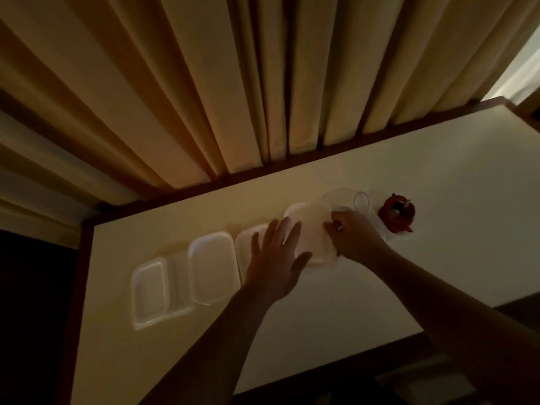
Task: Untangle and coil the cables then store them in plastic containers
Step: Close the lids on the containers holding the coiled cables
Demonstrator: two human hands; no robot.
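Note:
A row of white plastic containers lies on the pale table [321, 302]. My left hand [276, 260] is spread flat, fingers straight, over the seam between the third container [247, 238] and the lidded fourth container [311, 223]. My right hand [352, 233] grips the right edge of that fourth container with curled fingers. Behind it stands a clear round container [340, 198] holding a thin pale loop. A coiled red cable [396, 213] sits in a clear container at the far right. The light is dim.
Two more white containers, one small [149, 290] and one larger [211, 266], lie at the left of the row. Pleated curtains [233, 83] hang behind the table's dark wooden rim [263, 171]. Bare tabletop spreads on the right and in front.

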